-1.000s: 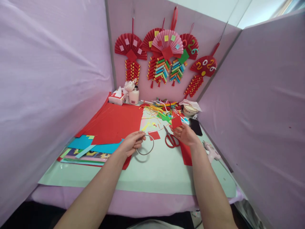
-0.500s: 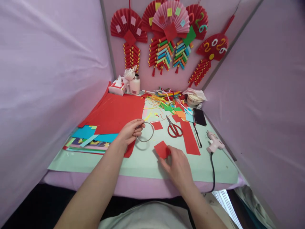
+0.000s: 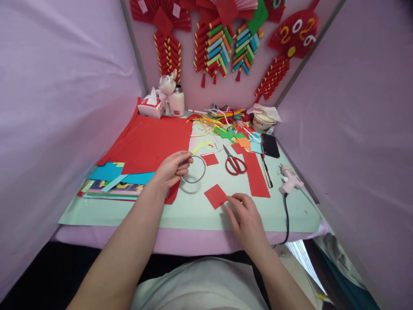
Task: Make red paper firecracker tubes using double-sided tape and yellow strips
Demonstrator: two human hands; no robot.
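Observation:
My left hand (image 3: 176, 168) is closed around the edge of a thin grey ring (image 3: 204, 172), holding it over the pale green mat. In the fingertips of my right hand (image 3: 247, 217) is the right corner of a small red paper square (image 3: 214, 197), turned like a diamond low over the mat. Another red paper square (image 3: 210, 159) lies just beyond the ring. Red-handled scissors (image 3: 235, 165) rest past my right hand, beside a long red paper strip (image 3: 257, 176).
Large red sheets (image 3: 155, 140) and coloured papers (image 3: 108, 172) cover the left side. A glue gun (image 3: 290, 180) with its black cable, a phone (image 3: 270, 145) and a dark-tipped tool (image 3: 267, 172) lie right. Paper scraps, a bowl (image 3: 263, 121), a tissue box (image 3: 151, 107) and a bottle (image 3: 177, 102) line the back.
The red square in my right hand has turned flatter and shows more of its face; the fingers have slid to its corner. My left hand still holds the ring. The view has tipped down.

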